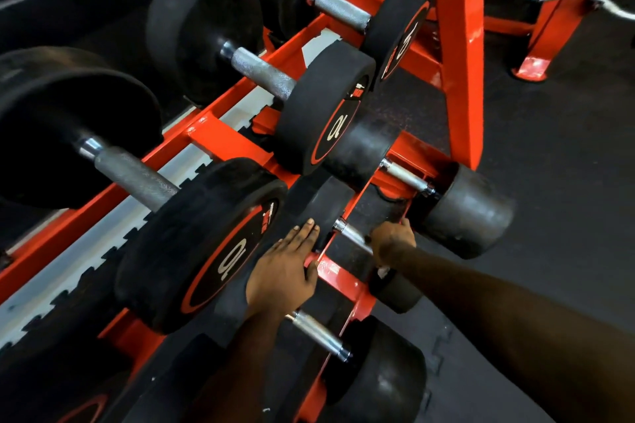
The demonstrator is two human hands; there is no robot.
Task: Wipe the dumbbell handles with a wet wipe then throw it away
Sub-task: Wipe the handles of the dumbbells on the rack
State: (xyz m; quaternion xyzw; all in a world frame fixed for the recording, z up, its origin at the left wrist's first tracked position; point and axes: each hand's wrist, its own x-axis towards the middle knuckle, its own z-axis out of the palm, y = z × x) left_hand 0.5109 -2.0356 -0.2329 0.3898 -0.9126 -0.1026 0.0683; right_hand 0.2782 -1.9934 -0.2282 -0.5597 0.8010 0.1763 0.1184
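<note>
Lower centre — right hand (393, 240) curls round a chrome dumbbell handle (347, 232), white wet wipe (383, 272) beneath; left hand (285, 268) rests flat on a black rubber dumbbell head (323, 203).

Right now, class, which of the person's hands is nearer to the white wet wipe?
Right. The right hand grips the wet wipe round a dumbbell handle; the left hand rests flat on a black dumbbell head to its left, apart from the wipe.
</note>
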